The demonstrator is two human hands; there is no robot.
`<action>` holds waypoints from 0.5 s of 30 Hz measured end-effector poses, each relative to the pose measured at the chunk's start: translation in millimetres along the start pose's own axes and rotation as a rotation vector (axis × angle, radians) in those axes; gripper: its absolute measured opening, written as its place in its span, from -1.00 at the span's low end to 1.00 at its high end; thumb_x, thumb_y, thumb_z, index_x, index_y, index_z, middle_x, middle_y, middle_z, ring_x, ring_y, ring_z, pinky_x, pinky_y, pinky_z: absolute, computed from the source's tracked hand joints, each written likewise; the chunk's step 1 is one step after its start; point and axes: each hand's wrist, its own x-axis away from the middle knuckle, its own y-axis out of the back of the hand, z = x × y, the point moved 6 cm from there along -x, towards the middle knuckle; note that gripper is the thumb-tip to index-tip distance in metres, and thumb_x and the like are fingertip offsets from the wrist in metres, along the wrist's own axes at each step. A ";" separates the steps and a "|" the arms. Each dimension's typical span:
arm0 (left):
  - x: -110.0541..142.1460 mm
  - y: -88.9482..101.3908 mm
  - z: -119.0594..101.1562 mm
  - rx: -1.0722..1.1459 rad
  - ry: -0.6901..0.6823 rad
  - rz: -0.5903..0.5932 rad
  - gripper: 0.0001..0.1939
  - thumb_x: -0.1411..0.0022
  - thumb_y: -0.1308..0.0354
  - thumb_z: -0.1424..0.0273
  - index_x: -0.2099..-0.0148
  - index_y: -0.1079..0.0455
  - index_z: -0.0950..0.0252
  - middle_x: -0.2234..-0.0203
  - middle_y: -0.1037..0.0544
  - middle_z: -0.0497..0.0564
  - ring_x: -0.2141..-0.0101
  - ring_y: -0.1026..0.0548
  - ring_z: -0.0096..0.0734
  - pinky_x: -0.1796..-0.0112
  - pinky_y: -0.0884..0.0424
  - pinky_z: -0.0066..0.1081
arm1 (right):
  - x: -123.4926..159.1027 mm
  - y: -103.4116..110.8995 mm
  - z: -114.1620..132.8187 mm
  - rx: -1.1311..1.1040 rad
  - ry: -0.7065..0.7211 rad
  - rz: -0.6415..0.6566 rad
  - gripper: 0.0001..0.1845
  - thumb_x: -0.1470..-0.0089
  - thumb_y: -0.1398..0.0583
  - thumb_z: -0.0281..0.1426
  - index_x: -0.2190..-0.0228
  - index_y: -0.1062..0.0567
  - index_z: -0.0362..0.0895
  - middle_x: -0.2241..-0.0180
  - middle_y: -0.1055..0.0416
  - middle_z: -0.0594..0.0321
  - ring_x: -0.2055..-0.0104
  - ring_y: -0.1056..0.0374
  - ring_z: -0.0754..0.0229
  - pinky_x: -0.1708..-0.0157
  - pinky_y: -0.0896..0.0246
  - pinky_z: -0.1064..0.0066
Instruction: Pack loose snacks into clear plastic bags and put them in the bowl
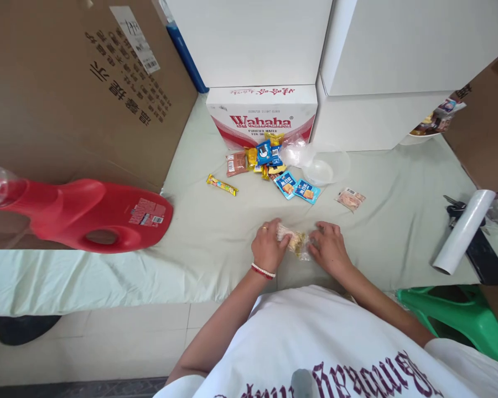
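Both your hands (291, 243) grip the crinkled clear plastic packet (299, 245) at opposite ends, low over the green cloth-covered worktop (207, 237).

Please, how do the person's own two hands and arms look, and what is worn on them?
The left hand has a gold-coloured ring and a pale beaded, red-trimmed bracelet. The right hand shows no jewellery. White sleeves leave both forearms bare.

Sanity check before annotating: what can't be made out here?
All in the head view:
Clear packet: ends covered by left hand and right hand; contents too small to identify.
Bowl, far right: partly hidden behind white box.
Black item: partly under white roll.
Shirt lettering: cut by bottom edge.
Red jug: capped end cut by left edge.
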 end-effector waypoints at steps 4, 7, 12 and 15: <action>-0.8 0.4 4.8 -0.110 0.055 0.013 -0.37 -0.19 -0.28 0.02 -0.18 -0.38 0.29 0.01 -0.50 0.25 -0.04 -0.43 0.10 0.05 -0.35 -0.09 | 4.5 4.8 3.4 -0.182 -0.045 0.025 -0.77 -0.26 -0.08 -0.38 0.17 -0.53 -0.10 0.07 -0.47 0.00 0.12 -0.39 0.00 0.08 -0.34 0.16; 0.2 -4.7 0.7 -0.103 0.022 0.102 -0.61 -0.24 -0.23 0.05 0.11 -0.44 0.28 0.22 -0.54 0.18 0.10 -0.48 0.04 0.14 -0.35 -0.14 | -1.6 3.5 16.8 -0.401 -0.028 0.035 -0.66 -0.28 -0.03 -0.37 0.03 -0.50 -0.08 0.22 -0.52 0.13 0.22 -0.43 0.08 0.11 -0.35 0.21; 19.7 7.5 -24.7 -0.015 -0.129 -0.199 -0.83 -0.30 -0.16 0.26 0.22 -0.32 0.25 0.31 -0.48 0.15 0.20 -0.45 -0.06 0.18 -0.32 -0.17 | -11.4 -12.8 33.4 -0.931 -0.080 0.135 -0.61 -0.31 -0.05 -0.17 0.03 -0.56 -0.04 0.08 -0.54 0.12 0.08 -0.46 0.07 0.03 -0.37 0.20; 38.1 3.8 -43.1 0.146 -0.383 -0.251 -0.90 -0.24 -0.13 0.38 0.19 -0.29 0.24 0.27 -0.46 0.16 0.17 -0.43 -0.06 0.12 -0.33 -0.09 | -7.7 -24.5 33.8 -1.178 -0.140 0.248 -0.47 -0.26 -0.13 -0.01 -0.11 -0.48 -0.04 -0.07 -0.50 0.11 -0.09 -0.42 0.04 -0.13 -0.30 0.16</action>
